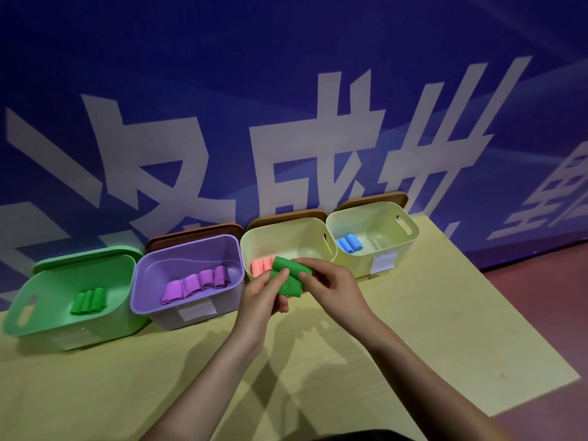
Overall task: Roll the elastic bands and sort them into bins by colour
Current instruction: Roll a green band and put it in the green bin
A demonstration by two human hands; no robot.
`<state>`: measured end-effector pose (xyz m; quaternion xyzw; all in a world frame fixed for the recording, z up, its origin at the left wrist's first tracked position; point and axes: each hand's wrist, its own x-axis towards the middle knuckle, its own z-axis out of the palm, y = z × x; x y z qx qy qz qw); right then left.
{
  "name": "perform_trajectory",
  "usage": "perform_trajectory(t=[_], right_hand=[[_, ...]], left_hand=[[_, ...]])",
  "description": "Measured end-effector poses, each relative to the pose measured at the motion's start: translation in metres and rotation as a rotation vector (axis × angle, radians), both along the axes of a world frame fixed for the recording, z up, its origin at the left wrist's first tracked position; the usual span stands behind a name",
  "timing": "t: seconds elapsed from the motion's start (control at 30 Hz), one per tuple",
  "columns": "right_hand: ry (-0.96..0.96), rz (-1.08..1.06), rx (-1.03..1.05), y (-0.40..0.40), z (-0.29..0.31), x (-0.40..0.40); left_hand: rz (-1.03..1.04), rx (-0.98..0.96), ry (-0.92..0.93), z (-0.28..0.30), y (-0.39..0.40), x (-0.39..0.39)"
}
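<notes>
- My left hand (265, 289) and right hand (327, 286) meet above the table in front of the two middle bins, both curled round one green band (290, 278): the left fingers pinch its near side, the right fingers close over its far end.
- The green band is partly rolled, a tight roll at the top with a loose flat flap hanging beneath; it is matte, bright green and held clear of the table.
- Beneath my hands is a pale yellow-green table (318, 361), its right edge cutting diagonally toward a reddish floor (547, 313).
- Four bins stand in a row along the back of the table, touching or just beside one another, each tilted open toward me.
- The green bin (41, 288), leftmost, holds three rolled green bands (89, 301) side by side.
- The purple bin (143, 281) next to it holds four rolled purple bands (195, 285) in a row.
- The cream bin (286, 227) behind my hands holds rolled pink bands (259, 265); I can make out about three, partly hidden by the band I hold.
- The second cream bin (381, 211), rightmost, holds two rolled blue bands (350, 243).
- Brown lids (197, 232) lean behind the purple and cream bins, three as far as I can count.
- Behind everything is a deep blue wall (286, 58) with large white characters.
</notes>
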<state>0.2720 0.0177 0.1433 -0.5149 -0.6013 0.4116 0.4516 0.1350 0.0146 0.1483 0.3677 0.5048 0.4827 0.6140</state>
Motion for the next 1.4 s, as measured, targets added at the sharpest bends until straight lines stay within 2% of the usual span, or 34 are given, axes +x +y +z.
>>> perform_trajectory(t=[0.4,0.7,0.8,0.93,1.1,1.2,1.4], right_hand=[[0.048,-0.025,0.031,0.001,-0.001,-0.002],[-0.013,0.001,0.084,0.0,0.0,-0.001],[0.031,0.015,0.022,-0.002,0.001,0.0],[0.189,0.012,-0.122,-0.001,0.006,-0.002],[0.187,0.004,-0.146,-0.001,0.005,-0.001],[0.186,-0.03,-0.119,-0.001,0.004,-0.001],[0.175,-0.098,0.001,0.0,-0.004,-0.006]], left_hand=[[0.035,0.016,-0.046,-0.003,0.0,0.001],[0.061,0.036,-0.02,-0.002,0.002,0.003],[0.061,0.041,0.021,-0.002,0.001,0.003],[0.018,0.097,0.095,-0.001,-0.002,0.004],[-0.031,0.116,0.128,-0.002,-0.003,0.005],[0.014,0.034,0.04,-0.006,-0.003,0.002],[0.104,-0.098,-0.268,-0.005,-0.005,0.005]])
